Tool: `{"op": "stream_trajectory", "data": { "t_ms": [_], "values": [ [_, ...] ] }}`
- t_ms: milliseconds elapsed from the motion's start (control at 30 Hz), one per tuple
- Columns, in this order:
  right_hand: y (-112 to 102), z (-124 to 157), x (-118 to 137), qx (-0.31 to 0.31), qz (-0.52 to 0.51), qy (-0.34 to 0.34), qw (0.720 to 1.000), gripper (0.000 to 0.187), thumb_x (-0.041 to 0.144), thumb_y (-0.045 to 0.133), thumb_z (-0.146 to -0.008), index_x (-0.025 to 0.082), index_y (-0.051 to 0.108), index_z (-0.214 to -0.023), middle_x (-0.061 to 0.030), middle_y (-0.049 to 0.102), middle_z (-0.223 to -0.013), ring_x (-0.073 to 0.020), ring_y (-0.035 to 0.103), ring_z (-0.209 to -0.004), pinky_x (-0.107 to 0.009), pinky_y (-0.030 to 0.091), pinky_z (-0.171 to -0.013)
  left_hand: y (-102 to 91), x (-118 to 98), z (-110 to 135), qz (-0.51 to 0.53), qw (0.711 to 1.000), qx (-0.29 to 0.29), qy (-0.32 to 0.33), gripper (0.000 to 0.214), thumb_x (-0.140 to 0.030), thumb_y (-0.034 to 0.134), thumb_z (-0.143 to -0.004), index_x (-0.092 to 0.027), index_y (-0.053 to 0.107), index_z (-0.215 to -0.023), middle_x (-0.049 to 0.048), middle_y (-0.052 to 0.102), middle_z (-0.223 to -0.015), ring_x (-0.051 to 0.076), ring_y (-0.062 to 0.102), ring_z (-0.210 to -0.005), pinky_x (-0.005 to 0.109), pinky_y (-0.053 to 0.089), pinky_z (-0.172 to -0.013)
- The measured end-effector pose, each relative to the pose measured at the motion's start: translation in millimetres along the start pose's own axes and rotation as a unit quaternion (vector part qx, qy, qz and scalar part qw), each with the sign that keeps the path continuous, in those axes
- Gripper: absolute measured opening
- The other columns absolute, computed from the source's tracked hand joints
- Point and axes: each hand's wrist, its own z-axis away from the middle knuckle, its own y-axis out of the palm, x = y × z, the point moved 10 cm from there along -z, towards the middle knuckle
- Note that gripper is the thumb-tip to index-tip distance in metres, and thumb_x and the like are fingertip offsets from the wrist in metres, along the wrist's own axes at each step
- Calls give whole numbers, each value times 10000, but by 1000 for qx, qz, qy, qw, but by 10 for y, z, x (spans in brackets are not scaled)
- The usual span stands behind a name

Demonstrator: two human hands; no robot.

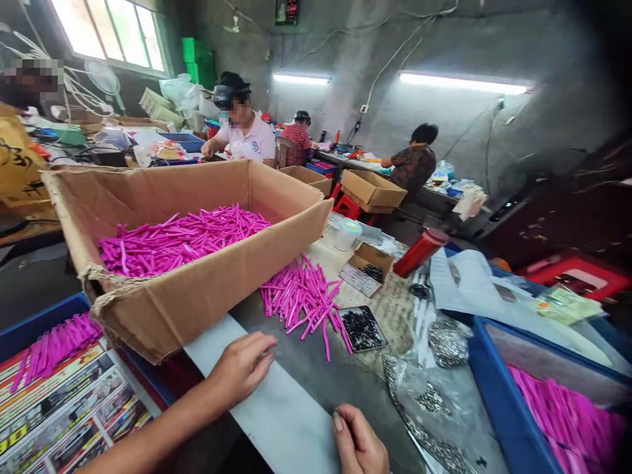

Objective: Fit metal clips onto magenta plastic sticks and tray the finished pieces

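My left hand (244, 368) is over the white board (281, 411) at the table's front edge, its fingers loosely bent and a gap at the thumb; I see nothing in it. My right hand (360, 442) is at the board's right end, fingers curled in and thumb against them; anything inside is hidden. Beyond my hands, a loose pile of thin magenta plastic sticks (303, 299) lies on the grey tabletop. Beside it is a small tray (363, 329) of tiny black parts. A large cardboard box (197, 296) at the left holds many more magenta sticks.
At the right are bags of small metal parts (449, 343) and a blue bin (503, 401) of magenta pieces. A red cylinder (422, 252), a small carton (365, 273) and a clear tub (347, 236) stand farther back. Several people sit at other tables.
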Motion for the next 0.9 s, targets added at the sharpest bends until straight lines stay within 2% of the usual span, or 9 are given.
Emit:
{"op": "stream_trajectory", "data": {
  "t_ms": [100,167,267,367,533,633,733,800,900],
  "values": [
    [8,-28,57,17,-33,-16,999,247,387,411,-784,199,550,-707,3,532,-575,-128,489,-516,-195,384,-514,348,-29,-407,-94,992,81,-14,162,-147,418,-765,-181,550,-851,44,573,-776,162,538,-751,236,408,-667],
    [21,-35,74,25,-44,-21,998,227,360,403,-793,197,537,-709,6,516,-576,-125,478,-521,-196,376,-515,489,-27,-596,-128,987,92,-24,156,-143,422,-757,-176,561,-819,63,566,-801,190,528,-791,264,405,-683],
    [33,-38,104,32,-55,-28,998,215,332,390,-802,196,520,-698,7,498,-576,-125,468,-530,-198,365,-512,635,-21,-756,-154,983,97,-38,164,-128,419,-746,-155,572,-798,91,560,-809,223,525,-802,302,408,-667],
    [24,-44,122,30,-59,-29,997,205,312,385,-805,196,510,-693,7,493,-578,-126,466,-537,-201,361,-513,692,-11,-803,-173,978,101,-56,182,-110,408,-744,-144,576,-802,98,560,-798,226,532,-774,306,410,-632],
    [20,-59,97,31,-72,-25,997,204,308,394,-798,193,513,-679,4,509,-576,-127,478,-532,-202,377,-514,540,-52,-727,-187,976,87,-65,174,-134,395,-763,-154,567,-755,93,565,-795,227,521,-792,301,399,-641],
    [10,-68,-24,25,-98,21,995,184,314,417,-790,184,544,-757,-4,550,-616,-130,514,-567,-197,403,-531,473,-136,-571,-158,982,92,-43,176,-161,386,-782,-168,558,-747,66,577,-737,202,529,-744,275,392,-630],
    [-24,-64,-159,4,-161,85,983,250,327,443,-782,153,527,-941,-24,586,-686,-137,547,-624,-191,429,-550,531,-349,-350,-58,992,114,16,174,-159,382,-782,-174,541,-712,28,565,-650,160,527,-637,234,379,-576],
    [-36,-67,-173,-3,-206,99,973,315,346,456,-775,140,504,-1008,-36,592,-726,-140,553,-650,-191,438,-555,585,-526,-206,6,991,125,52,169,-139,386,-768,-174,531,-688,14,554,-620,144,519,-602,218,367,-554],
    [-70,-80,-122,-10,-225,85,970,272,357,456,-772,150,544,-926,-29,579,-710,-134,538,-633,-197,436,-559,658,-757,-65,86,983,139,77,160,-120,396,-747,-175,536,-692,5,548,-605,134,511,-584,209,354,-543]
  ]
}}
